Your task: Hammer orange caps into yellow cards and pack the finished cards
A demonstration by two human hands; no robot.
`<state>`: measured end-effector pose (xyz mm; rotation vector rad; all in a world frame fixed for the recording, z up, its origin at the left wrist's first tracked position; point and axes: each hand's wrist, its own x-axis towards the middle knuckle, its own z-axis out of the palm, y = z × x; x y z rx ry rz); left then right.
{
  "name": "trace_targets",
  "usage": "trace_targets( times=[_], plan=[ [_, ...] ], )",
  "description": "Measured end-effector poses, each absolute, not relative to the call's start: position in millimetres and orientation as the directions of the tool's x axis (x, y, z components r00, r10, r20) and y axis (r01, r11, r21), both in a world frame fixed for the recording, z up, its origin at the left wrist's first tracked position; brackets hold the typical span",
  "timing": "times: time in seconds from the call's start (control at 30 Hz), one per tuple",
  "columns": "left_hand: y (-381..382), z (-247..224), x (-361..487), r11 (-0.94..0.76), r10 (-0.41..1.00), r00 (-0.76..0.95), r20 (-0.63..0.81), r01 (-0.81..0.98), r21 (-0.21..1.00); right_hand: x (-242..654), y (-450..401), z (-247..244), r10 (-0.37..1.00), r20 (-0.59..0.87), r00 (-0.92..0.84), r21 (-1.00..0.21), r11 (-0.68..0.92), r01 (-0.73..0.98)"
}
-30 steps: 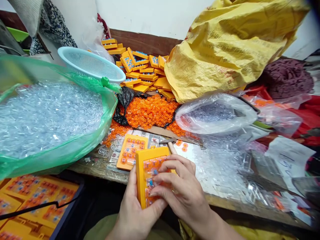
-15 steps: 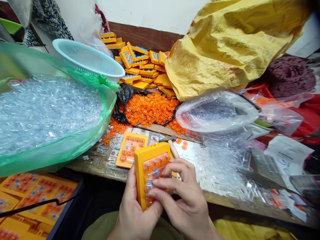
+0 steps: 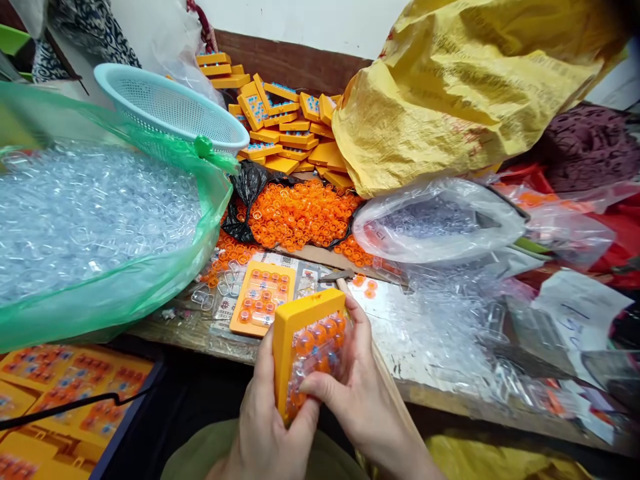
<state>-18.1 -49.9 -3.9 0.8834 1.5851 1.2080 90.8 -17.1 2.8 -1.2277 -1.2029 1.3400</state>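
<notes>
Yellow plastic case (image 3: 286, 337), boxy w/ smooth sides & shiny domed orange btns, held tilted up btwn both hands: L hand (image 3: 273, 407) wraps its L side, R hand (image 3: 357, 387) grips R side, thumb pressed on clear front (glossy, bumpy). Similar flat panel (image 3: 264, 298) lies behind on worn, rough-edged bench (image 3: 425, 390).

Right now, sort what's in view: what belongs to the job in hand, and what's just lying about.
Likely in the job:
held yellow case, in left hand and right hand
similar case on the bench
orange rings
clear pieces

Seemingly lying about:
blue basket
yellow sack
purple cloth
</notes>
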Motion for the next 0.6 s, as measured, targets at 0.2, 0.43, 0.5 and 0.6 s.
trace_targets(
  times=[0.2,0.43,0.5,0.6],
  plan=[
    [-43.6,-3.6,-24.9,0.211,0.951,-0.239,-0.197,0.031,0.977,79.0,-15.6,-5.4,0.994,-0.112,-0.013,-0.992,-0.113,-0.053],
    [-46.4,-26.6,-41.2,0.105,0.994,-0.051,-0.1,0.096,0.99,72.3,-7.8,0.2,0.977,-0.212,0.021,-0.972,-0.209,-0.112],
    [-43.7,-25.4,-45.7,0.08,0.997,-0.018,-0.078,0.115,0.99,71.6,-5.9,1.7,0.976,-0.212,0.043,-0.973,-0.207,-0.104],
    [-26.8,-11.1,-56.7,0.095,0.995,0.009,-0.097,0.109,0.989,66.1,1.2,0.4,0.977,-0.197,0.075,-0.979,-0.193,-0.062]
  ],
)
